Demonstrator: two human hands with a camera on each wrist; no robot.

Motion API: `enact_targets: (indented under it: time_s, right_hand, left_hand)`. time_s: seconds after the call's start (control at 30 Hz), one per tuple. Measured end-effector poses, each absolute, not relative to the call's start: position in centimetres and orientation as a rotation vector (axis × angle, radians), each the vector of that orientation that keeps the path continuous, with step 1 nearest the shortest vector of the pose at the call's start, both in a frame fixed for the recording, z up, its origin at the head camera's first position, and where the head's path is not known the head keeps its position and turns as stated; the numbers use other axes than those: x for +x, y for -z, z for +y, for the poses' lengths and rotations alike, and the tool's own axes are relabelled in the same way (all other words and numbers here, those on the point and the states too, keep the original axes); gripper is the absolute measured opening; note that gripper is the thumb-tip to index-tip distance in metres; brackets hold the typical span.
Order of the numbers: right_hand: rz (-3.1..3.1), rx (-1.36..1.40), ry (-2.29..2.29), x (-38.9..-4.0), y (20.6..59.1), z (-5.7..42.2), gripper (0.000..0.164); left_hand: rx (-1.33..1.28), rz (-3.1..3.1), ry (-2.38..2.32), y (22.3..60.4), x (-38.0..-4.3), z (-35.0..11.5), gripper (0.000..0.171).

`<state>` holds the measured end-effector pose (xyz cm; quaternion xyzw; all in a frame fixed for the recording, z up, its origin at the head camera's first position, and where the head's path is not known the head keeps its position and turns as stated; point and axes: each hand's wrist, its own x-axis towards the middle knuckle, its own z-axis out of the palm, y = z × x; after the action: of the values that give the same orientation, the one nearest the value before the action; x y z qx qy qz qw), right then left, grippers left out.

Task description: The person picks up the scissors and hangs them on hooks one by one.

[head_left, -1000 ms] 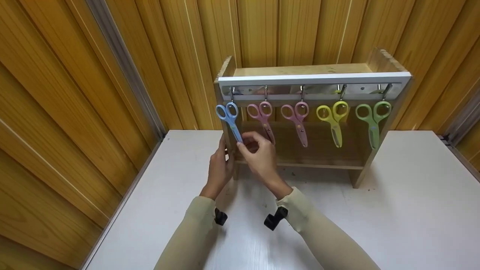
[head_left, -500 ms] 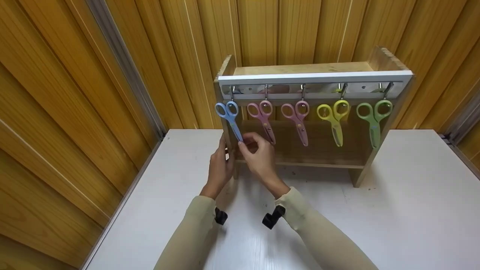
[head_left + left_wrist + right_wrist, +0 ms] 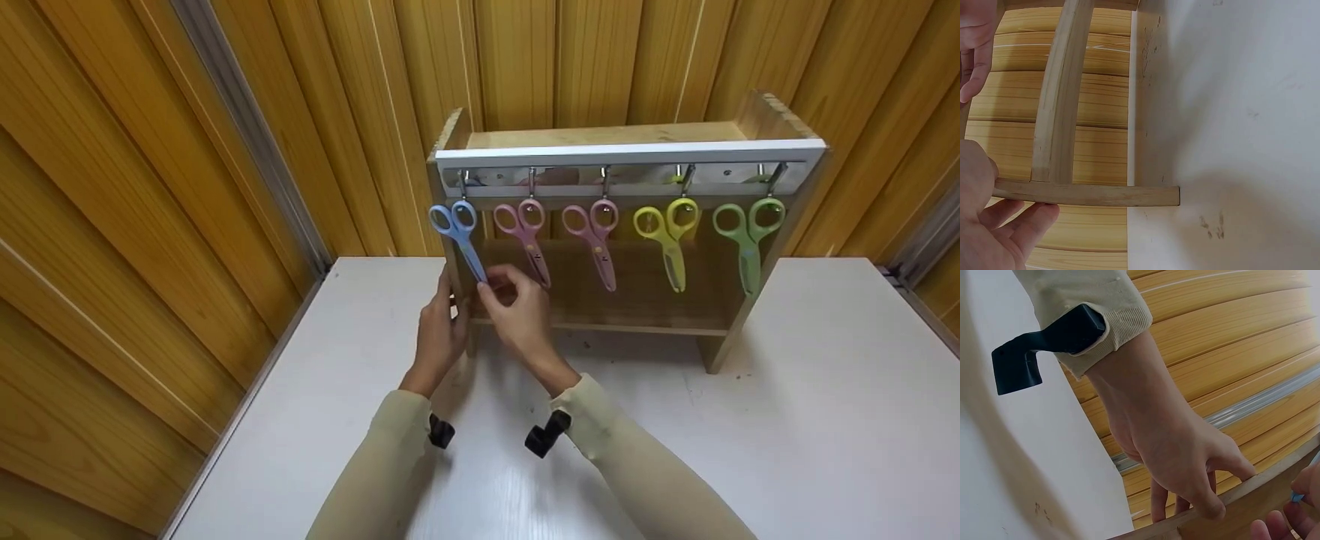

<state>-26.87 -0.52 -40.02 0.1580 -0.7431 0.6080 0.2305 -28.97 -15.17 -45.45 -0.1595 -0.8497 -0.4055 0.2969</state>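
Observation:
A wooden rack (image 3: 607,139) stands on the white table, with a metal hook rail along its upper front. Blue scissors (image 3: 461,234) hang by one finger loop from the leftmost hook, blades downward. My right hand (image 3: 525,315) pinches them at the blade tip between thumb and fingers; a bit of blue shows at those fingertips (image 3: 1297,486) in the right wrist view. My left hand (image 3: 437,337) grips the rack's left side panel (image 3: 1089,194), thumb on one face and fingers on the other.
Two pairs of pink scissors (image 3: 592,236), yellow scissors (image 3: 670,240) and green scissors (image 3: 747,240) hang from the other hooks. A lower shelf board (image 3: 637,328) spans the rack. Wood-look panelled walls (image 3: 517,60) stand behind and at the sides.
Both hands keep their hold, and the blue scissors stay on the hook. Only a very slight shift of the view and of the right forearm shows.

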Motion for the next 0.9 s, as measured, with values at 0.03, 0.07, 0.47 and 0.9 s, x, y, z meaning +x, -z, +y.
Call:
enact_targets:
  time_s: [0.03,0.07,0.47,0.9]
  right_hand:
    - [-2.044,0.435,-1.671,-26.9,40.06,-0.53,0.012]
    - [-2.043,0.436,-1.668,-26.92,40.1,-0.53,0.012]
    - [-2.057,0.444,-1.667,-26.81,40.19,-0.49,0.013]
    - [-2.062,0.439,-1.674,-26.84,40.25,-0.49,0.013]
  left_hand:
    - [-0.426,-2.257,1.079,45.46,-28.95,-15.18,0.063]
    - [-0.426,-2.255,1.078,45.47,-28.93,-15.19,0.064]
    - [-0.468,-2.23,1.076,45.53,-28.91,-15.22,0.063]
    - [-0.451,-2.257,1.077,45.47,-28.97,-15.21,0.063]
